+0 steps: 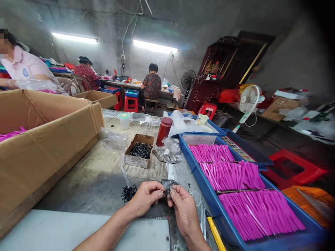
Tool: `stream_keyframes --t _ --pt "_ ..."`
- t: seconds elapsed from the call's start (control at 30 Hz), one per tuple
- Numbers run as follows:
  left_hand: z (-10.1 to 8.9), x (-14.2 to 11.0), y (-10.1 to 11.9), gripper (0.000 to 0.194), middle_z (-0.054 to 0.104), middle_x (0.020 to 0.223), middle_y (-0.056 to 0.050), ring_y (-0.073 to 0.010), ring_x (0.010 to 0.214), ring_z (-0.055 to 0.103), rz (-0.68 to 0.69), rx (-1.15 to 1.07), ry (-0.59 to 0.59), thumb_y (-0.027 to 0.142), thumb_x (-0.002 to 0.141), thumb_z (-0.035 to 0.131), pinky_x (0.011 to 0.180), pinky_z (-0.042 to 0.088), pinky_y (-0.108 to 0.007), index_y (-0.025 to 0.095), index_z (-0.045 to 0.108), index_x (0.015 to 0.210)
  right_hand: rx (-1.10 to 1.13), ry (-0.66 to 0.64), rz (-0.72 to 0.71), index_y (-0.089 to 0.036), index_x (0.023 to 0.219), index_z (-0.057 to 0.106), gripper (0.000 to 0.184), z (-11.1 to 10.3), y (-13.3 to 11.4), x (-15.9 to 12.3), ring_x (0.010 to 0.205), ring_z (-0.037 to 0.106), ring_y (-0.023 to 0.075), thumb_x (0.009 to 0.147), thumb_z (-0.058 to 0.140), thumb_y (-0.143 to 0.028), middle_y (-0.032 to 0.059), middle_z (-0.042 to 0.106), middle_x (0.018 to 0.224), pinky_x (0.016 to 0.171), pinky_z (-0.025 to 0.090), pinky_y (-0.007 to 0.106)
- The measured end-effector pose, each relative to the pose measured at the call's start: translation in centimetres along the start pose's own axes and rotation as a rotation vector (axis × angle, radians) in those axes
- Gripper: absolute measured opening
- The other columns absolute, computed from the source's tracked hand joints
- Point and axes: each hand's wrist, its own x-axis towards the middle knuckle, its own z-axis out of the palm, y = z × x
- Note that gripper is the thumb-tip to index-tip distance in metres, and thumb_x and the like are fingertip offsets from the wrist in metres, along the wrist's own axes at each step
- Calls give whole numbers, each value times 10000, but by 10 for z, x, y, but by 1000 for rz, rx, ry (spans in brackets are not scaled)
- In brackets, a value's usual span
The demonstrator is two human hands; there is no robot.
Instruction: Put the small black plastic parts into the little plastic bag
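Observation:
Over the near middle of the table, my left hand point(147, 198) and my right hand point(183, 209) face each other, fingertips almost meeting. Thumb and forefinger are pinched together on both hands; whatever is between them is too small and dark to make out. Right behind the fingertips is a dark grey, shiny plastic-looking bundle point(169, 183), partly covered by the fingers. A loose pile of small black parts point(128, 193) lies beside my left wrist. To the right of my right hand are a yellow-handled tool point(216, 234) and a thin white cord point(195, 195).
A blue tray point(206, 195) of magenta strips point(259, 212) flanks the right side. A large cardboard box point(52, 146) stands left. Ahead are a small box of black pieces point(140, 150), a red canister point(164, 131) and a clear bag point(167, 151). Several people work farther off.

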Motion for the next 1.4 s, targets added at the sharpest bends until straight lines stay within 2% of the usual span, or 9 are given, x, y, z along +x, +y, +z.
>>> stream_keyframes --t 0.87,1.4 --pt "4 0 3 215 513 563 13 -52 450 357 10 36 -16 308 715 514 442 296 -168 103 549 661 9 -11 -40 -148 584 516 224 1 11 -1 441 352 67 692 566 -337 -55 440 475 444 282 194" --pt "5 0 1 186 546 602 4 -91 543 440 35 202 3 261 742 478 520 351 -182 114 583 698 12 94 -61 -149 567 515 236 3 16 -1 422 336 66 656 587 -356 -59 422 462 411 272 190"
